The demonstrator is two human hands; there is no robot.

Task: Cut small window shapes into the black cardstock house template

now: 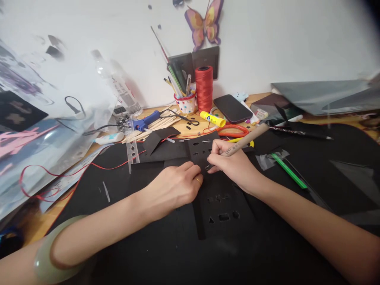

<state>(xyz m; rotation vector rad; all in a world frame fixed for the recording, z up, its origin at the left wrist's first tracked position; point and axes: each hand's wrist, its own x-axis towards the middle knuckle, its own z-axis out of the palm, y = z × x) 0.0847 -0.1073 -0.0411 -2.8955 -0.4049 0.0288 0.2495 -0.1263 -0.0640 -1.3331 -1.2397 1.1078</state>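
Observation:
My right hand (230,160) is closed around a slim beige pen (246,139), its tip end low over a black card piece (216,186) with small cut-out shapes. Printing shows on the pen's barrel, while the tip itself is hidden by my fingers. Just to the left, my left hand (181,184) rests on the black card with its fingers curled in. Its fingertips are turned under, so whatever they pinch does not show. More cut-outs, among them a rectangle and a rounded shape, lie in the nearer part of the card.
A black mat (124,245) covers the desk. Behind my hands are orange-handled scissors (233,130), a yellow glue stick (212,118), a phone (232,108), a red thread spool (204,89), a pen cup (186,103) and a blue glue gun (145,120). A green strip (289,171) lies right.

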